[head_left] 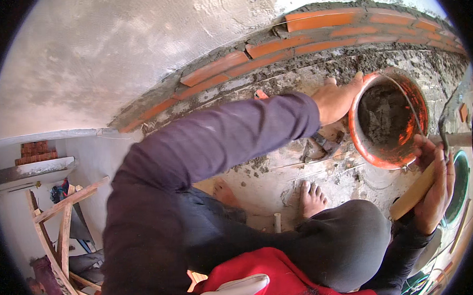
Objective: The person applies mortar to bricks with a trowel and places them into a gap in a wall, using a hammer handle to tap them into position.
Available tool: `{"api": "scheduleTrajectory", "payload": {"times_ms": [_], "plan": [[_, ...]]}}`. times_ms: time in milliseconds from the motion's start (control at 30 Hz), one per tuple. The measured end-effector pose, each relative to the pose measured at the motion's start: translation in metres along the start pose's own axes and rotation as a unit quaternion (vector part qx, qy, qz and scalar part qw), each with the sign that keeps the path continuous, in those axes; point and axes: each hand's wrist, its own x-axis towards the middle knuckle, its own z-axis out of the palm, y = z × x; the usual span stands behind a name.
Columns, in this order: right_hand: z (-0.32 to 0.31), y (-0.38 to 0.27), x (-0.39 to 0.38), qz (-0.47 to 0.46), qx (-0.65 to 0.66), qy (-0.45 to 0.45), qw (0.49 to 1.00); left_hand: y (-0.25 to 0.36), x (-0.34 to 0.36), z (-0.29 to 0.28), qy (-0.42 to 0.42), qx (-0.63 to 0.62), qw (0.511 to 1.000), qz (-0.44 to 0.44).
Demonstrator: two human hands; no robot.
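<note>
My left hand point(335, 98) grips the rim of an orange bucket point(367, 147) that holds wet grey mortar point(383, 115); the bucket is tipped toward me on the concrete surface. My right hand point(434, 183) is closed around the wooden handle point(415, 192) of a trowel, whose metal shank and blade point(451, 114) rise beside the bucket's right edge. A low curved course of orange bricks point(274, 45) set in mortar runs just beyond the bucket. My bare feet point(311, 198) rest on the mortar-spattered slab below it.
A plastered grey wall point(111, 58) rises behind the bricks. Wooden scaffold poles point(60, 229) and a small brick stack point(36, 151) lie far below at left. A green-rimmed round object point(460, 185) sits at right. Lumps of mortar point(321, 144) litter the slab.
</note>
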Motion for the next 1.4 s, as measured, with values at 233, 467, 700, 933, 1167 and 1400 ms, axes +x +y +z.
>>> {"api": "scheduleTrajectory", "payload": {"times_ms": [233, 467, 700, 933, 1167, 1400], "plan": [[0.014, 0.046, 0.003, 0.084, 0.123, -0.142, 0.979, -0.001, 0.001, 0.063, -0.064, -0.325, 0.943, -0.016], [-0.021, 0.051, 0.016, 0.048, -0.005, -0.072, 0.996, -0.038, 0.03, 0.1, 0.099, -0.22, 0.967, 0.078], [-0.029, 0.006, 0.039, -0.047, -0.314, -0.163, 0.934, -0.069, -0.028, 0.178, 0.221, -0.149, 0.96, 0.09], [0.203, 0.01, 0.056, -0.228, -0.381, -0.567, 0.694, -0.099, -0.046, 0.18, 0.17, -0.217, 0.945, 0.175], [0.383, 0.056, 0.029, -0.261, -0.404, -0.605, 0.635, -0.114, -0.05, 0.169, -0.006, -0.184, 0.962, 0.203], [0.428, 0.049, 0.014, -0.225, -0.458, -0.572, 0.642, -0.094, -0.044, 0.117, -0.213, 0.012, 0.956, 0.202]]}}
